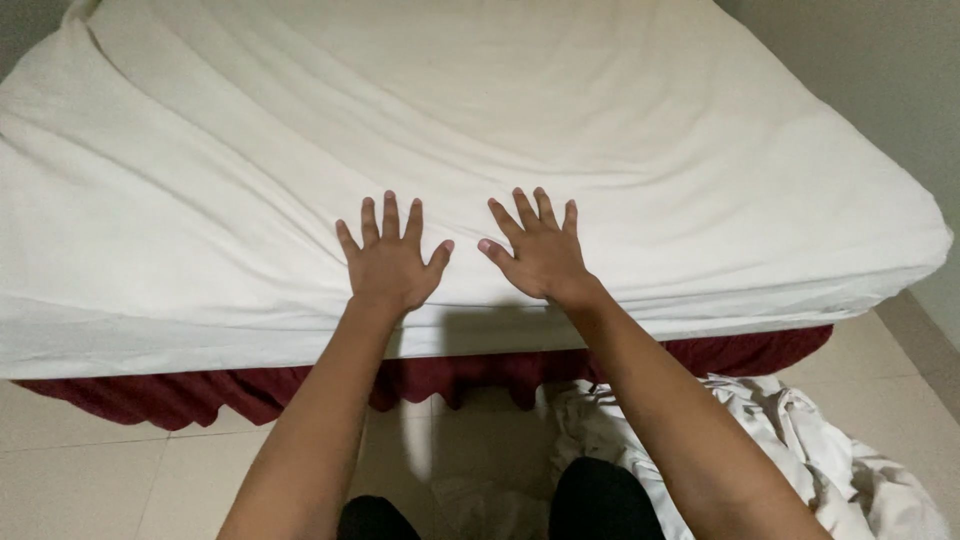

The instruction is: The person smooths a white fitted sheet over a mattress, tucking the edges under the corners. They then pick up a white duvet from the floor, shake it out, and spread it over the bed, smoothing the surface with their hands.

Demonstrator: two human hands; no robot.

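- Both hands, our left hand [388,262] and right hand [540,255], lay flat, fingers spread, on the white sheet [600,120].
- Its wrinkles ran diagonally away from us across the bed.

Open white sheet [600,130] ahead, crumpled linen [800,440] blocking right floor

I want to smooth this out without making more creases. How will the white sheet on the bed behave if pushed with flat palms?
The sheet looks thin and floppy: long wrinkles run across it, so it would likely bunch ahead of the left hand and right hand. It probably slides easily over the mattress. It seems light, draping loosely over the edge.
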